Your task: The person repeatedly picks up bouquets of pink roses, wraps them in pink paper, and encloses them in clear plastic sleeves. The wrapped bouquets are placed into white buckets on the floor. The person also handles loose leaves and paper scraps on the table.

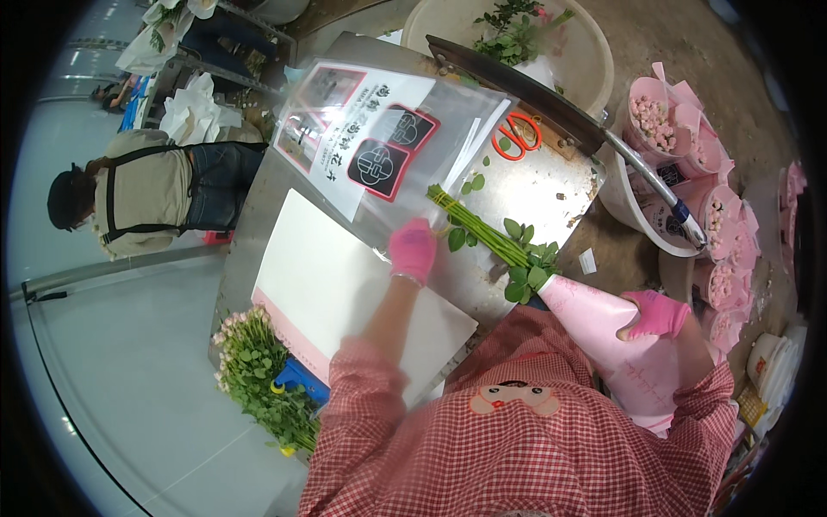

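Observation:
Gripped by my right hand [656, 315], in a pink glove, is a cone of pink printed wrapping paper [607, 336] around a bouquet. Its green stems [481, 227], bound near their ends, point up and left over the metal table. My left hand [413, 251], also gloved in pink, is at the lower edge of a stack of clear plastic sleeves [426, 155] with printed labels; the fingers are bent, and whether they pinch the plastic cannot be told. Below the sleeves lies a stack of white paper sheets [349, 284] with a pink edge. Orange-handled scissors [517, 137] rest right of the sleeves.
A long cutter blade with a metal handle [646, 171] runs along the far right of the table [555, 187]. Loose pale pink roses [258, 362] lie at the lower left. Wrapped bouquets [652, 123] stand in buckets at the right. A round tub [597, 58] is behind. Another person [148, 181] stands left.

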Demonstrator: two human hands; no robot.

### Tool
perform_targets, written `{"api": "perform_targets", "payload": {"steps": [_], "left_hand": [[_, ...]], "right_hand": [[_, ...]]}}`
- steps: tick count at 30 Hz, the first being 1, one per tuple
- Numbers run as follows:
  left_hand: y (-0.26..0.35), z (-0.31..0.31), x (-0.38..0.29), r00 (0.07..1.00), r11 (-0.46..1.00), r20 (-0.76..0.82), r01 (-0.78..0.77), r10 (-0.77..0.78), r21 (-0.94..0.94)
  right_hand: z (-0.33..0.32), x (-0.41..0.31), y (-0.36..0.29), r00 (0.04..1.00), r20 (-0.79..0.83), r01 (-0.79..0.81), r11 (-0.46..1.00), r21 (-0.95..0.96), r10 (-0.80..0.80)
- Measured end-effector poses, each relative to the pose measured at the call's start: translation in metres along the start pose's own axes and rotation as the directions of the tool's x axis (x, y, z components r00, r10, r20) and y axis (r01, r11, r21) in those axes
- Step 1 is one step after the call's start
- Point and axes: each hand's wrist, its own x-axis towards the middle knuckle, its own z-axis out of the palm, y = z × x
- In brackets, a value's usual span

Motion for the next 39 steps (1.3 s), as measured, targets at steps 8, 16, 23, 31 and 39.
{"api": "perform_targets", "payload": {"steps": [8, 16, 23, 31, 39], "left_hand": [[0.004, -0.009, -0.012, 0.908, 0.961, -0.415, -0.166, 0.061, -0.221], [0.013, 0.008, -0.016, 0.985, 0.98, -0.143, -0.071, 0.099, 0.188], [0.031, -0.001, -0.007, 0.999, 0.998, -0.012, 0.04, -0.04, 0.045], [0.027, -0.002, 0.014, 0.992, 0.978, 0.057, 0.097, -0.109, 0.182], [0.005, 0.003, 0.031, 0.992, 0.963, 0.11, -0.085, 0.058, 0.254]], "right_hand": [[0.009, -0.006, 0.023, 0.998, 0.064, 0.028, 0.997, -0.078, -0.023], [0.016, -0.004, 0.035, 0.996, 0.089, 0.009, 0.999, -0.05, -0.004], [0.02, -0.006, 0.039, 0.993, 0.122, 0.001, 1.0, -0.024, 0.002], [0.034, -0.005, 0.054, 0.995, 0.086, 0.039, 0.999, 0.017, -0.04], [0.043, -0.007, 0.063, 0.996, 0.051, 0.076, 0.997, 0.003, -0.076]]}}
